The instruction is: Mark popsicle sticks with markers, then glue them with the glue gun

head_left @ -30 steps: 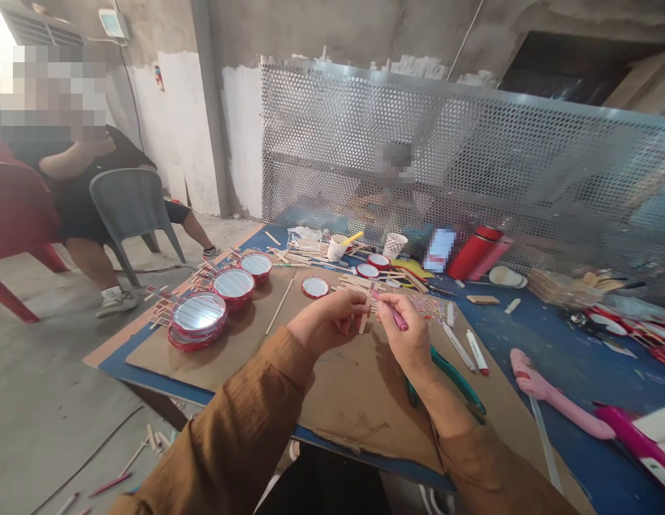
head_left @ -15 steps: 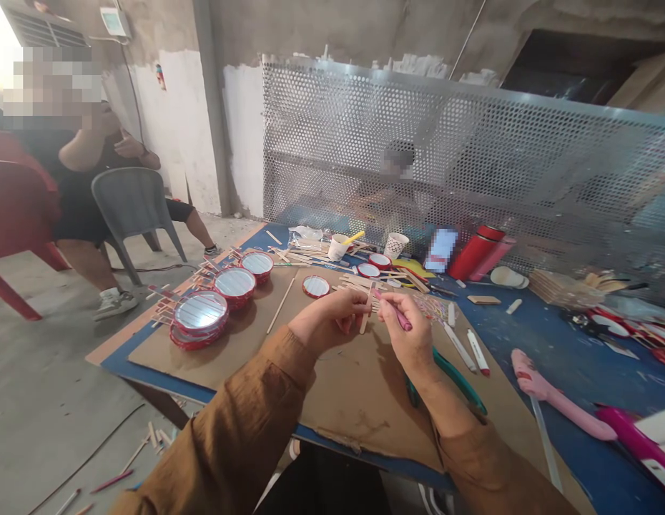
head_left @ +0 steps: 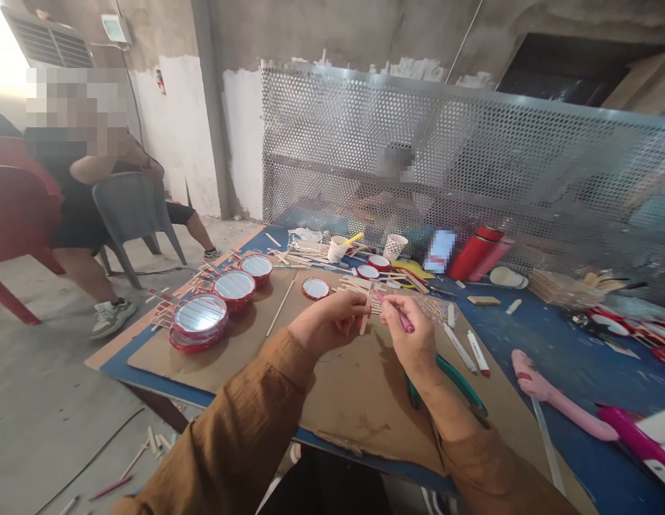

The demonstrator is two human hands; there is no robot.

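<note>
My left hand [head_left: 329,322] is curled shut around craft sticks [head_left: 366,312], their ends showing past my fingers. My right hand [head_left: 410,336] pinches a pink pen [head_left: 401,320] narrowly between fingertips, its tip just beside the sticks. Both hands hover over cardboard [head_left: 359,408] lying on the blue counter [head_left: 573,372]. Green pliers [head_left: 461,383] lie on the cardboard under my right wrist. Red-rimmed discs [head_left: 200,315] sit in a row to the left.

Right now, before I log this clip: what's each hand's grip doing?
Left hand: closed, holding flat wooden craft sticks.
Right hand: closed, holding a slim pink pen.
</note>
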